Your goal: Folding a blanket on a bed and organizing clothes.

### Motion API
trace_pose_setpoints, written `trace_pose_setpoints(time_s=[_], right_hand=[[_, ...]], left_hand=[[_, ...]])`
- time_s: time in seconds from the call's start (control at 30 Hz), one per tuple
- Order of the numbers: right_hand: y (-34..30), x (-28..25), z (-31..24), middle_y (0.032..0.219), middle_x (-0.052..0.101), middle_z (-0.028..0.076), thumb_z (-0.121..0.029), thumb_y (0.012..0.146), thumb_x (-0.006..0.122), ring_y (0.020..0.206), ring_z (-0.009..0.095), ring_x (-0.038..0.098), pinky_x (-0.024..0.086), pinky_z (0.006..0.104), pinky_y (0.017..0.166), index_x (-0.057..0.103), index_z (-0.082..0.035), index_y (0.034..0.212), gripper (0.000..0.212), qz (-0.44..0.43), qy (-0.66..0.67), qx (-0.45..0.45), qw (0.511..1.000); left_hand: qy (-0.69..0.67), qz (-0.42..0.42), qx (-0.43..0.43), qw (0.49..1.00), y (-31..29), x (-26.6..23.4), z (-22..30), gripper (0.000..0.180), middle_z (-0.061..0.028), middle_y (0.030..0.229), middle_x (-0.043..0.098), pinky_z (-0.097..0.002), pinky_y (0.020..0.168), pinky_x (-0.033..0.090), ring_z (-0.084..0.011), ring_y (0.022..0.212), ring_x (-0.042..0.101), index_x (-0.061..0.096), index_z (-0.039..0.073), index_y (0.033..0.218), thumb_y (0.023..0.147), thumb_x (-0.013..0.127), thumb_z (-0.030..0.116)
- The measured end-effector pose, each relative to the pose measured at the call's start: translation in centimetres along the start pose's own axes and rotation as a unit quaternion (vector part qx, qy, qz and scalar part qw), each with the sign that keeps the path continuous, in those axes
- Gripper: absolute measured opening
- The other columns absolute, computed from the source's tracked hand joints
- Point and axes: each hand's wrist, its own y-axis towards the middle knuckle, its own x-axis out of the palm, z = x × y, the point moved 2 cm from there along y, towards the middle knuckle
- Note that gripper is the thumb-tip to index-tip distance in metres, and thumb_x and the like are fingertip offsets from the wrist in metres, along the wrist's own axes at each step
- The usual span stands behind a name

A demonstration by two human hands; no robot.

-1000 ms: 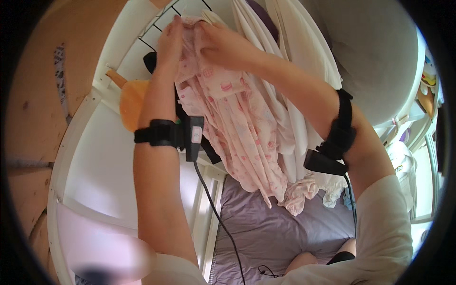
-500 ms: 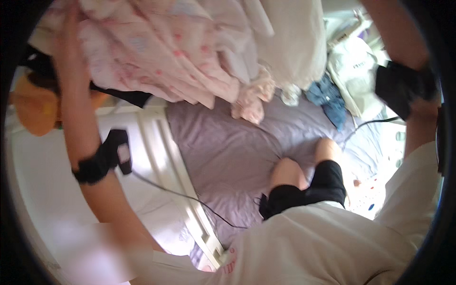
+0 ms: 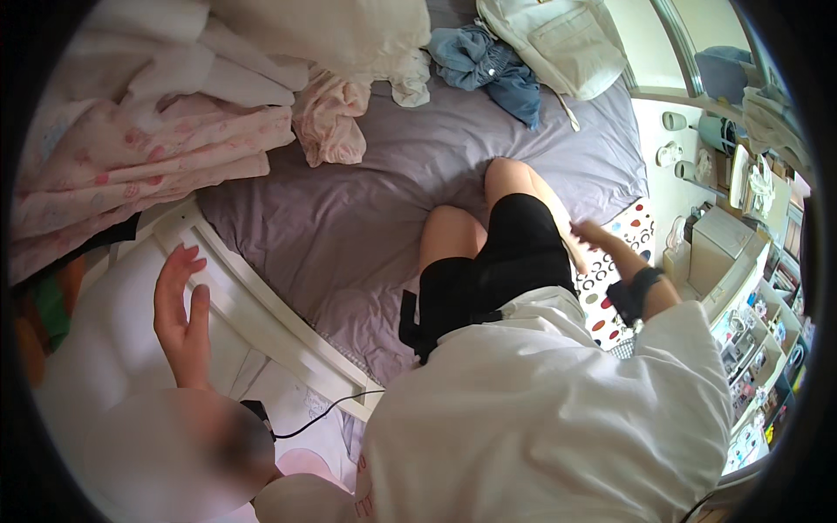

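My left hand [image 3: 183,318] is raised over the white bed frame. Its fingers are apart with nothing between them, below the pink and white patterned cloth [image 3: 187,152] and not touching it. Over by my right leg, my right hand [image 3: 595,234] hangs with its fingers stretched out and no object visible in it. A crumpled pink cloth [image 3: 331,118] lies on the grey bedsheet [image 3: 349,200], beside a cream cloth [image 3: 340,30]. Both wrists wear black straps; a cable runs from the left one.
A blue garment [image 3: 488,65] and a white bag [image 3: 567,44] lie at the bed's far side. The white bed rail [image 3: 270,305] borders the left. On the right are a dotted mat [image 3: 602,301], slippers [image 3: 670,154] and shelves with small items [image 3: 758,366].
Both arms have come down from their raised, outstretched position, bringing the hands into view. My view has shifted right, so the cloths and bag now sit further left.
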Motion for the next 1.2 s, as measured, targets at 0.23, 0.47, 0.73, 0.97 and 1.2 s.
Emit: trace_pose_setpoints(time_s=[0.23,0.47,0.73,0.97,1.2], right_hand=[[3.8,9.2,3.0,0.118,0.045,0.011,-0.048,0.073,0.054,0.101,0.029,0.046,0.043,0.0492,0.069,0.031,-0.013,0.127,0.069,0.053,0.095,-0.002,0.994],[0.9,15.3,16.1,0.071,0.054,0.002,-0.049,0.082,0.040,0.056,0.018,0.054,0.045,0.0342,0.048,0.055,-0.009,0.095,0.044,-0.265,-0.042,0.074,0.961],[-10.5,1.0,45.1,0.087,0.054,0.009,-0.017,0.076,0.052,0.077,0.020,0.053,0.045,0.0334,0.067,0.052,-0.003,0.095,0.024,0.217,0.365,0.234,0.875],[-9.1,-29.7,23.4,0.101,0.051,0.010,-0.014,0.083,0.047,0.095,0.024,0.051,0.045,0.0403,0.078,0.045,-0.001,0.105,0.026,0.382,0.643,-0.271,0.606],[-7.3,-22.8,-7.8,0.099,0.054,0.006,-0.024,0.087,0.045,0.095,0.020,0.055,0.046,0.0244,0.070,0.049,-0.002,0.102,0.027,-0.014,0.293,-0.527,0.798]], left_hand=[[-0.010,-0.085,-0.071,0.994,-0.4,1.6,1.6,0.036,-0.0100,0.101,0.054,-0.0296,0.086,0.036,-0.0177,0.094,0.051,0.044,-0.003,0.114,0.084,0.050,0.015],[-0.041,-0.133,-0.097,0.986,1.5,3.6,1.5,0.032,-0.0085,0.099,0.055,-0.0285,0.085,0.037,-0.0162,0.092,0.051,0.047,-0.001,0.112,0.084,0.051,0.015],[0.093,-0.239,-0.241,0.936,-6.7,5.7,-7.9,0.029,-0.0049,0.098,0.055,-0.0232,0.079,0.039,-0.0104,0.090,0.049,0.048,0.000,0.111,0.084,0.050,0.011],[0.090,-0.155,-0.349,0.920,-7.9,7.8,-16.9,0.032,-0.0067,0.104,0.054,-0.0251,0.084,0.038,-0.0120,0.096,0.049,0.047,-0.001,0.112,0.084,0.051,0.013],[0.048,-0.056,-0.172,0.982,-9.6,22.0,-10.7,0.035,-0.0101,0.102,0.055,-0.0274,0.080,0.040,-0.0158,0.092,0.052,0.048,0.003,0.113,0.081,0.055,0.013]])
